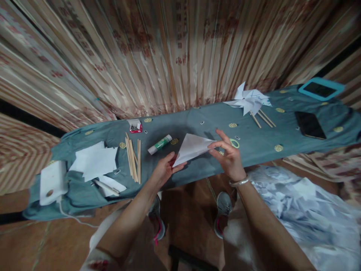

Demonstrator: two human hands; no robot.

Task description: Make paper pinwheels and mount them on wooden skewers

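A white sheet of paper folded into a triangle (193,147) is held just over the cloth between my two hands. Its left corner is gripped by my left hand (166,167), thumb on top and fingers beneath. At the right corner, my right hand (228,155) pinches the paper between thumb and index finger, its other fingers raised. Left of the paper lies a green and white glue stick (160,145). Several thin wooden sticks (133,159) rest farther left. A small red box of pins (135,127) stands behind those sticks.
White paper sheets (98,160), a pen (107,187) and a white device with a cable (53,183) lie at left. Paper pinwheels (249,101), a black phone (310,125) and a blue-framed tablet (321,89) are at right. A bag of paper scraps (304,207) sits below.
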